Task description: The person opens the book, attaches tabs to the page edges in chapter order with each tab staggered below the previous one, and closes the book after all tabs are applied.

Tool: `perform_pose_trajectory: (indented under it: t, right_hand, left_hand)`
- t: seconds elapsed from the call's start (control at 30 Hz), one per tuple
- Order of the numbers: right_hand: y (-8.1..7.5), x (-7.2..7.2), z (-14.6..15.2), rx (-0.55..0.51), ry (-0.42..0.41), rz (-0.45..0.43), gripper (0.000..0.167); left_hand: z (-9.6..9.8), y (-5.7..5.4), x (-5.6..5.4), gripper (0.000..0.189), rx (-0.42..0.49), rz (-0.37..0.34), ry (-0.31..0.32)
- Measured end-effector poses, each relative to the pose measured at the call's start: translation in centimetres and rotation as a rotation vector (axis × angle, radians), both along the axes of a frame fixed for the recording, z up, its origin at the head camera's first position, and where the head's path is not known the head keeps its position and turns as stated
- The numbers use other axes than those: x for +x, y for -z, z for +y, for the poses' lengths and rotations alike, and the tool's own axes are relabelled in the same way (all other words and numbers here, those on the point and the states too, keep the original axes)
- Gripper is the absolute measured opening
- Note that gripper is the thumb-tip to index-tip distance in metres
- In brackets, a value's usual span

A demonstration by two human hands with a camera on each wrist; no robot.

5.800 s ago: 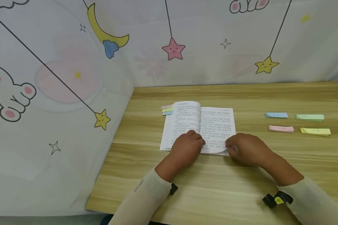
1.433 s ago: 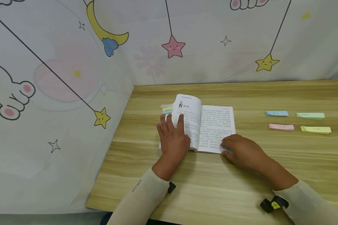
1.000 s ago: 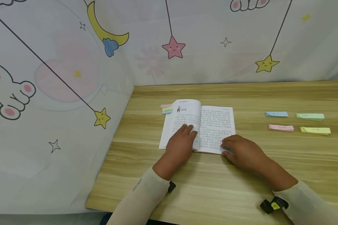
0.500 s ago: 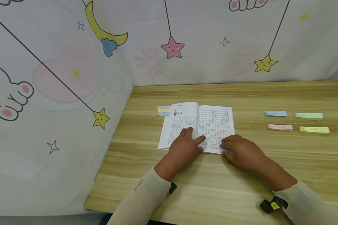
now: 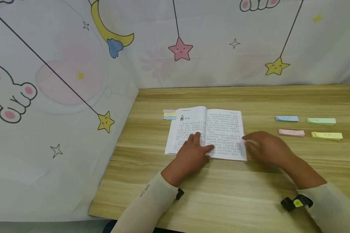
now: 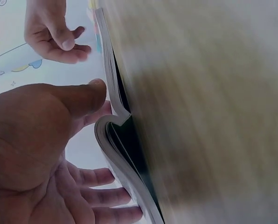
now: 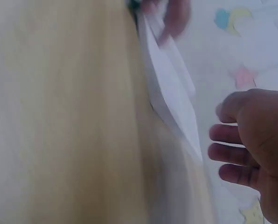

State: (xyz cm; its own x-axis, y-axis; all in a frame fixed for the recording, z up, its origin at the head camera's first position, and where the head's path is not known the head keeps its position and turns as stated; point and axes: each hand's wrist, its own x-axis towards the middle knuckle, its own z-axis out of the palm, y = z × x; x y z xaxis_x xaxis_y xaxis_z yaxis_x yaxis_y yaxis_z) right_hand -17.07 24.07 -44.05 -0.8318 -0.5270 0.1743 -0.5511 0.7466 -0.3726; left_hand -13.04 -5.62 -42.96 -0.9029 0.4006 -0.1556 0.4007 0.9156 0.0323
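An open book (image 5: 224, 126) with printed pages lies on the wooden table. Pink, yellow and blue sticky tabs (image 5: 169, 114) stick out past its left edge. My left hand (image 5: 192, 154) rests across the lower middle of the pages, fingers and thumb spread; the left wrist view has its straight fingers (image 6: 104, 197) on the pages. Just off the book's right edge is my right hand (image 5: 266, 149). In the right wrist view that hand (image 7: 265, 135) is apart from the book (image 7: 169, 88), with loosely bent fingers and nothing between them.
To the right lie separate pads of sticky tabs: blue (image 5: 286, 118), green (image 5: 321, 121), pink (image 5: 291, 132) and yellow (image 5: 326, 135). A printed cloth (image 5: 210, 71) hangs behind and left of the wooden table (image 5: 221, 200).
A page was turned, and the left page now shows a small picture. My left hand smoothed that page, then moved to the book's middle. My right hand has just lifted off the right page, moving right.
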Motion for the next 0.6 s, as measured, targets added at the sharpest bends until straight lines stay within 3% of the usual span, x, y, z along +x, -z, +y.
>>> perform_pose_trajectory:
  t: [0.13, 0.3, 0.4, 0.6]
  right_hand:
    - [-0.7, -2.8, 4.6, 0.039, 0.183, 0.010, 0.029]
    - [-1.0, -5.8, 10.2, 0.098, 0.324, -0.097, 0.035]
    - [-0.8, -6.7, 12.6, 0.125, 0.383, -0.139, 0.037]
    - [0.3, -7.6, 15.7, 0.185, 0.467, -0.124, 0.034]
  left_hand:
    - [0.0, 0.0, 0.0, 0.046, 0.000, -0.028, -0.012]
    - [0.1, 0.0, 0.0, 0.047, 0.000, -0.032, -0.022]
    - [0.1, 0.0, 0.0, 0.047, -0.006, -0.027, -0.020]
    - [0.3, -0.2, 0.0, 0.048, -0.010, -0.037, -0.030]
